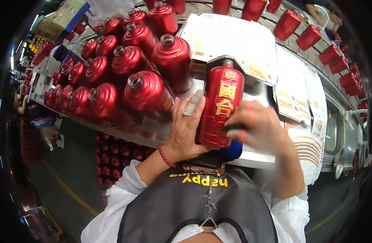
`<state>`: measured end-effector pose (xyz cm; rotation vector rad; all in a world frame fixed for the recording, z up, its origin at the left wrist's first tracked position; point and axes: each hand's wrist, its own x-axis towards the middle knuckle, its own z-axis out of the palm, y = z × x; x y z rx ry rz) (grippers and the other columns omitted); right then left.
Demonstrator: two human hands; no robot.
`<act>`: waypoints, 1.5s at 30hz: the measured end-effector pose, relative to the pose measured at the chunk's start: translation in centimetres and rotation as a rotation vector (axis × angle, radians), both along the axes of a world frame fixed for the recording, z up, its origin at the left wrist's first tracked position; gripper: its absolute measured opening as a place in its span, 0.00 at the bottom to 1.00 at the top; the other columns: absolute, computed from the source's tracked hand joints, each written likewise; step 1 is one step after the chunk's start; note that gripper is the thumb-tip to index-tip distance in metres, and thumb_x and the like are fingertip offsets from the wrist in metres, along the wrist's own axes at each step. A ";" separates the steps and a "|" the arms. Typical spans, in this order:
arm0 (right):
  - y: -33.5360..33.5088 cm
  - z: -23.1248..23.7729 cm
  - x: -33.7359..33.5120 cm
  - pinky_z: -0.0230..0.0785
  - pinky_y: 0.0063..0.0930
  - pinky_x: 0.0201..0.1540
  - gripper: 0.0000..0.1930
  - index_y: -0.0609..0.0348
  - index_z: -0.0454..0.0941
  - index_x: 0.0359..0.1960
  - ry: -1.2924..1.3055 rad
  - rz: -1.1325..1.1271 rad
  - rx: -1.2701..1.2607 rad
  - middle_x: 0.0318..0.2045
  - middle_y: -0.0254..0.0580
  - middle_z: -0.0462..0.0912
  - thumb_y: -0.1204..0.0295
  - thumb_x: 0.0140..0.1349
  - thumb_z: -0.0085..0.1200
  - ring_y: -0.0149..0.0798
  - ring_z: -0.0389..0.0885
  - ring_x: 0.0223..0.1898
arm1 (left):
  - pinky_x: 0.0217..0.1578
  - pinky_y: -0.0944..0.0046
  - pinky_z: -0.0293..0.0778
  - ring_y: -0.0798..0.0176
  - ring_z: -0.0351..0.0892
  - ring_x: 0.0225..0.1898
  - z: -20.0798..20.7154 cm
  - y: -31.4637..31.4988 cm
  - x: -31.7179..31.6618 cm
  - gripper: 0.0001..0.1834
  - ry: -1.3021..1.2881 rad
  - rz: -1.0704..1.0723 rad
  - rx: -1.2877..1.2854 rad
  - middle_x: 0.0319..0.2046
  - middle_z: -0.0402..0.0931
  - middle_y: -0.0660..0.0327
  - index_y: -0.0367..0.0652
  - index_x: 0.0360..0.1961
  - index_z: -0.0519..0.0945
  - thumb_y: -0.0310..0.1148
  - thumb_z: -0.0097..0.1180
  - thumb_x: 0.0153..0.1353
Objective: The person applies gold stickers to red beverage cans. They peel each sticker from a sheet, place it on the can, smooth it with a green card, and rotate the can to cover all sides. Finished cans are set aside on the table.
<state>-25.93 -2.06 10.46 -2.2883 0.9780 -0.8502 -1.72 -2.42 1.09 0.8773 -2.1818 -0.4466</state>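
A red glass bottle [213,91] with raised gold characters lies tilted in front of me, its clear neck pointing away. My left hand [185,125] steadies it along its left side, with white tape wrapped round one finger and a red bead bracelet at the wrist. My right hand [256,125], smeared by motion, is closed on a small dark object [231,128] held against the lower front of the bottle. What kind of object this is, I cannot make out. Blue fuzzy material [231,151] shows by the bottle's base.
Several red bottles [147,91] stand uncapped, close together on the metal table at my left. Printed white sheets [234,38] cover the worktop beyond and at right. Past them, more red bottles [287,25] line a curved conveyor. Crates of bottles [117,158] sit below the table's edge.
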 end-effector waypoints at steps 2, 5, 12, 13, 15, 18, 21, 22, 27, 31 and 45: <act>-3.6 0.1 -0.6 0.75 0.34 0.40 0.12 0.59 0.84 0.36 -0.136 -0.223 0.164 0.31 0.41 0.83 0.74 0.50 0.72 0.41 0.82 0.35 | 0.71 0.31 0.40 0.39 0.55 0.72 0.8 -0.1 -0.4 0.62 -0.054 -0.019 -0.030 0.63 0.73 0.50 0.38 0.77 0.53 0.62 0.69 0.50; -5.7 1.0 -0.1 0.73 0.34 0.37 0.11 0.60 0.83 0.38 0.058 -0.317 -0.292 0.30 0.40 0.79 0.75 0.54 0.70 0.40 0.80 0.32 | 0.71 0.30 0.40 0.40 0.55 0.72 0.7 -0.1 -0.4 0.63 -0.059 -0.008 -0.031 0.60 0.75 0.49 0.38 0.77 0.53 0.64 0.68 0.50; -5.2 -0.6 -0.9 0.72 0.31 0.33 0.09 0.57 0.84 0.37 -0.128 -0.498 -0.274 0.28 0.42 0.79 0.75 0.54 0.69 0.40 0.80 0.30 | 0.72 0.31 0.39 0.36 0.49 0.73 0.4 -0.4 -0.2 0.62 0.003 -0.079 0.045 0.66 0.66 0.41 0.38 0.76 0.55 0.74 0.57 0.53; -4.2 -2.0 -1.4 0.71 0.31 0.33 0.10 0.59 0.83 0.36 -0.081 -0.452 -0.401 0.27 0.43 0.78 0.75 0.53 0.69 0.41 0.78 0.28 | 0.72 0.31 0.38 0.35 0.48 0.74 0.8 -0.8 -0.1 0.62 0.014 -0.110 0.031 0.66 0.66 0.42 0.38 0.76 0.55 0.76 0.53 0.53; -1.0 -2.3 0.5 0.69 0.30 0.33 0.10 0.60 0.83 0.35 -0.130 -0.308 -0.375 0.27 0.43 0.76 0.75 0.52 0.70 0.40 0.75 0.27 | 0.72 0.32 0.38 0.34 0.46 0.74 1.2 -1.6 0.1 0.62 0.037 -0.169 0.017 0.67 0.67 0.44 0.38 0.76 0.56 0.80 0.46 0.55; 1.6 -4.1 0.2 0.66 0.25 0.34 0.07 0.62 0.81 0.35 -0.413 -0.451 0.017 0.29 0.39 0.76 0.74 0.59 0.67 0.34 0.74 0.29 | 0.72 0.34 0.36 0.40 0.53 0.72 4.7 -4.3 -1.6 0.47 -0.121 -0.150 -0.139 0.64 0.73 0.56 0.49 0.72 0.67 0.74 0.35 0.65; 2.4 -5.7 -0.7 0.67 0.19 0.35 0.08 0.63 0.79 0.39 -0.633 -0.603 0.195 0.30 0.32 0.78 0.71 0.67 0.62 0.25 0.74 0.32 | 0.74 0.38 0.31 0.50 0.61 0.68 5.1 -6.4 -3.2 0.37 -0.164 -0.160 -0.239 0.49 0.84 0.61 0.56 0.68 0.75 0.67 0.34 0.71; 2.5 -5.8 -0.8 0.67 0.18 0.36 0.08 0.63 0.79 0.39 -0.708 -0.649 0.225 0.30 0.31 0.79 0.71 0.67 0.62 0.23 0.74 0.32 | 0.74 0.40 0.29 0.53 0.63 0.67 5.1 -6.8 -3.4 0.34 -0.141 -0.177 -0.238 0.41 0.86 0.64 0.59 0.67 0.76 0.65 0.35 0.72; 2.4 -6.2 -0.7 0.68 0.14 0.35 0.09 0.61 0.79 0.41 -0.900 -0.701 0.317 0.31 0.28 0.81 0.68 0.69 0.61 0.19 0.74 0.32 | 0.75 0.43 0.27 0.55 0.68 0.62 5.4 -7.3 -3.2 0.32 -0.165 -0.180 -0.272 0.38 0.87 0.67 0.61 0.66 0.77 0.64 0.38 0.71; 2.3 -5.9 0.0 0.70 0.15 0.35 0.09 0.61 0.79 0.41 -0.901 -0.686 0.312 0.32 0.29 0.82 0.68 0.69 0.61 0.19 0.76 0.32 | 0.75 0.43 0.28 0.54 0.65 0.65 4.9 -6.3 -2.7 0.33 -0.109 -0.176 -0.241 0.44 0.87 0.66 0.61 0.66 0.77 0.65 0.36 0.72; 7.5 -2.9 -0.5 0.77 0.33 0.40 0.12 0.63 0.80 0.46 -0.355 -0.470 0.203 0.38 0.47 0.83 0.79 0.60 0.62 0.46 0.84 0.39 | 0.71 0.34 0.44 0.32 0.57 0.70 -0.9 -1.4 0.2 0.65 -0.041 -0.130 -0.091 0.71 0.58 0.39 0.39 0.77 0.50 0.67 0.66 0.50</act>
